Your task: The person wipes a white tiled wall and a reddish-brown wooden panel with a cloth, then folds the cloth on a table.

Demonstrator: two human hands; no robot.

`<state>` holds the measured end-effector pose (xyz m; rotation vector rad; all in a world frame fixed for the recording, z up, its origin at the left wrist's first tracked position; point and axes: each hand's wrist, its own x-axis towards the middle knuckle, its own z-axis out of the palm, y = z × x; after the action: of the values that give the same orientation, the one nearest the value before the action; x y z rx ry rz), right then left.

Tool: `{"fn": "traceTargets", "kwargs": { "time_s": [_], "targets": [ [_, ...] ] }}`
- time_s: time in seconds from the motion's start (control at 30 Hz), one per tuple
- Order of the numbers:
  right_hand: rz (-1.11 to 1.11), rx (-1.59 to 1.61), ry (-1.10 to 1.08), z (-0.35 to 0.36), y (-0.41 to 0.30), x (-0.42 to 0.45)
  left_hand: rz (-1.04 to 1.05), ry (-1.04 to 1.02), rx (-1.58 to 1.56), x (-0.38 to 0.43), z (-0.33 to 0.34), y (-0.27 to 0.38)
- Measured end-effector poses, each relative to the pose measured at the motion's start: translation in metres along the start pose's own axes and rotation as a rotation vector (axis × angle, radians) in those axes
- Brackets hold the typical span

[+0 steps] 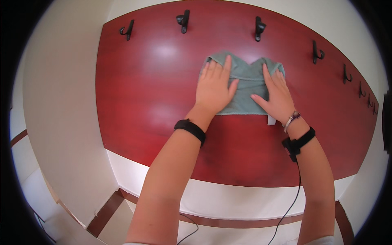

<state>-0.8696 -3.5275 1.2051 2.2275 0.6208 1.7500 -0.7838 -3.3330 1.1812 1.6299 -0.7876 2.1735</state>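
A grey-green cloth (248,98) lies against a glossy red panel (147,92), its upper part gathered and folded. My left hand (214,84) rests flat on the cloth's left side, fingers pointing up and thumb out to the right. On the cloth's right side lies my right hand (277,95), fingers spread, with its thumb pointing left. The fingertips of both hands are partly at or under the folded upper edge. A small white tag (271,120) hangs from the cloth's lower edge beside my right wrist.
Black hooks (183,21) are fixed along the panel's upper and right edges. A pale wall (64,107) stands at the left. Below the panel are a white wall and a brown skirting strip (245,222). A thin black cable (289,203) hangs from the right wrist's black band.
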Motion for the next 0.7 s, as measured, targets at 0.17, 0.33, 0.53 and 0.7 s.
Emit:
{"fn": "traceTargets", "kwargs": {
  "time_s": [0.17, 0.33, 0.53, 0.7],
  "targets": [
    [0.023, -0.077, 0.107, 0.008, -0.004, 0.009, -0.111, 0.018, 0.063, -0.005, 0.003, 0.016],
    [-0.031, -0.052, 0.172, 0.028, -0.010, 0.012, -0.252, -0.042, 0.147, -0.029, 0.004, 0.022],
    [-0.100, 0.015, 0.054, -0.001, -0.031, -0.043, -0.537, -0.191, -0.023, -0.087, -0.047, 0.088],
    [-0.160, -0.002, -0.092, 0.011, -0.048, -0.057, -0.558, -0.210, -0.025, -0.110, -0.050, 0.077]
  ]
}}
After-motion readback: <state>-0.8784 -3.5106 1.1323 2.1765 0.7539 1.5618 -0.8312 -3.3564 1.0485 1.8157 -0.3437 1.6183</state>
